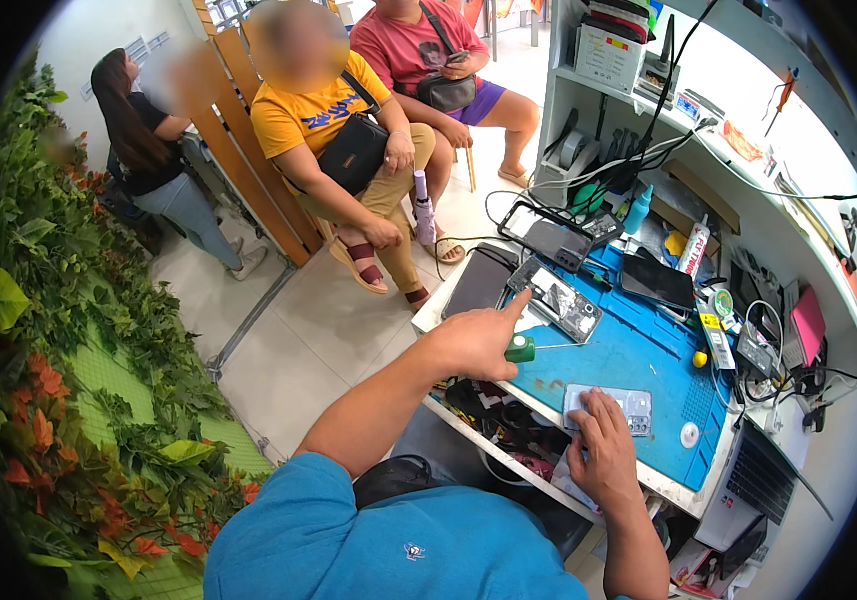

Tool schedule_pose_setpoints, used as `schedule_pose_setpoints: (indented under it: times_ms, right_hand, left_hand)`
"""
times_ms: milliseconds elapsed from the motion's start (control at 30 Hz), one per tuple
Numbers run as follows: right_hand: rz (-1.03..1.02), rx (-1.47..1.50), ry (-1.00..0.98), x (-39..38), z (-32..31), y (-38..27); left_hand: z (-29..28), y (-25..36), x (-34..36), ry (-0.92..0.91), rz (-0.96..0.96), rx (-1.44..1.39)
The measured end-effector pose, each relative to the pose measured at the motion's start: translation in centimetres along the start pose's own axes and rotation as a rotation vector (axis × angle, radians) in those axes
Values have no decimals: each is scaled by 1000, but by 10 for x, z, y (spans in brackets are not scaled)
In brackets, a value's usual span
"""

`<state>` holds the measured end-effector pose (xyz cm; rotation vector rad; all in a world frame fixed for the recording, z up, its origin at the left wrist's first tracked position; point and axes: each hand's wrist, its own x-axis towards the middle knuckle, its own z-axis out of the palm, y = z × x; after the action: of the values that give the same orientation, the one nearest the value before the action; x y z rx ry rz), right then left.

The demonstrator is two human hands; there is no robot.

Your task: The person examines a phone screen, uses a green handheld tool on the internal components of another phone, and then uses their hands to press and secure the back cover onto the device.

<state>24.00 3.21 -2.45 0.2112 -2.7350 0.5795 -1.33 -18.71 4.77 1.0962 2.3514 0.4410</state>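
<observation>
My left hand (pixel 473 340) grips a screwdriver with a green handle (pixel 520 348), its thin shaft lying over the blue work mat (pixel 638 360). The index finger stretches toward an opened phone (pixel 556 297) with its insides showing. My right hand (pixel 603 450) rests flat on the mat's near edge, fingertips pressing a light grey phone back cover (pixel 620 403). Nothing is held in that hand.
Several dark phones (pixel 551 237) lie at the mat's far end, with a black tablet-like slab (pixel 480 280) at the left edge. Cables, bottles and small tools (pixel 693 245) crowd the white curved counter (pixel 798 200). Two people sit on a bench ahead; a third stands left by a plant wall (pixel 38 330).
</observation>
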Motion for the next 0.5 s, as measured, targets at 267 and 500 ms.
schedule_pose_setpoints:
  times_ms: [267, 500]
  right_hand:
    - [-2, 3, 16, 0, 1, 0]
    - [-18, 14, 20, 3, -1, -3]
  left_hand:
    - [5, 1, -3, 1, 19, 15]
    - [5, -3, -6, 41, 57, 11]
